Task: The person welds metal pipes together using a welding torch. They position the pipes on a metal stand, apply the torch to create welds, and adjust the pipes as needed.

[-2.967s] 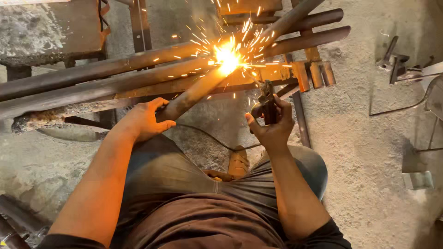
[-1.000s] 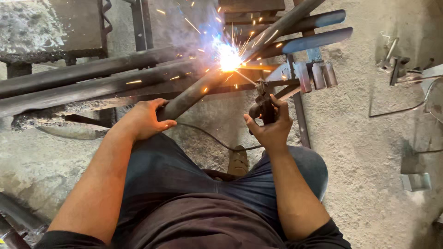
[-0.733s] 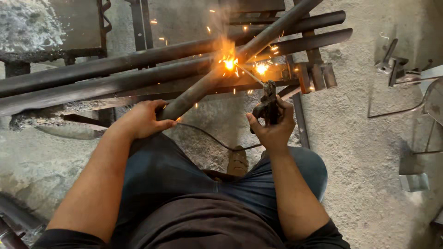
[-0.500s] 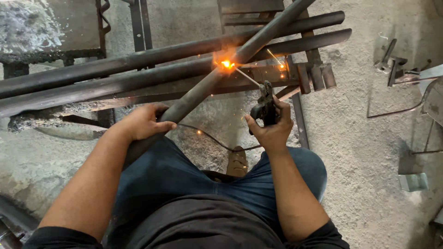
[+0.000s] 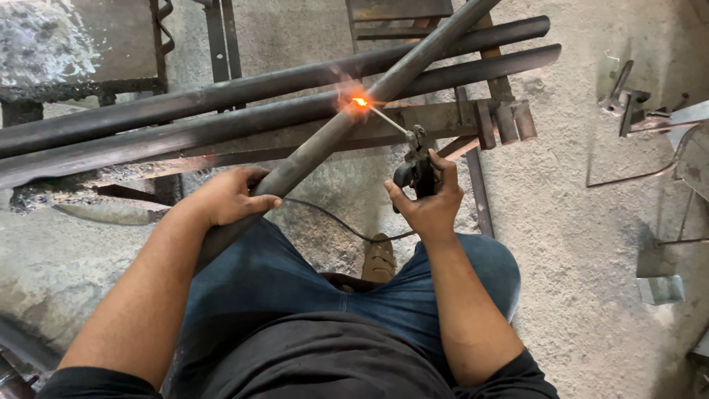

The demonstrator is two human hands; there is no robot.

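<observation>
**Pipe steadied, rod at the joint**

Nearest me are my knees in blue jeans, with one shoe [image 5: 379, 256] showing between them on the concrete floor [image 5: 576, 222]. My left hand [image 5: 225, 196] wraps the low end of the pipe [image 5: 347, 114], its grip closed round the tube just above my thigh. My right hand [image 5: 428, 203] is clenched on the holder [image 5: 415, 166], a dark clamp pinching a thin rod [image 5: 385, 118] that slants up and left. A black cable [image 5: 332, 222] trails from the holder down past my knee.

The pipe is grey-brown steel, round, dull and scaled, running diagonally up and right out of the top of view. I judge it heavy and fully stiff, rough enough not to slip; the cool low end, well away from the joint, is the place to hold. The rod is light, slim and easily bent, so it is best handled only through the holder.

Farther out, the rod tip meets the pipe at an orange glow [image 5: 360, 102], where the pipe crosses two long bars [image 5: 221, 111] lying side by side on a steel frame [image 5: 443, 118]. Beyond, right, small metal pieces [image 5: 624, 100] lie on the floor.
</observation>
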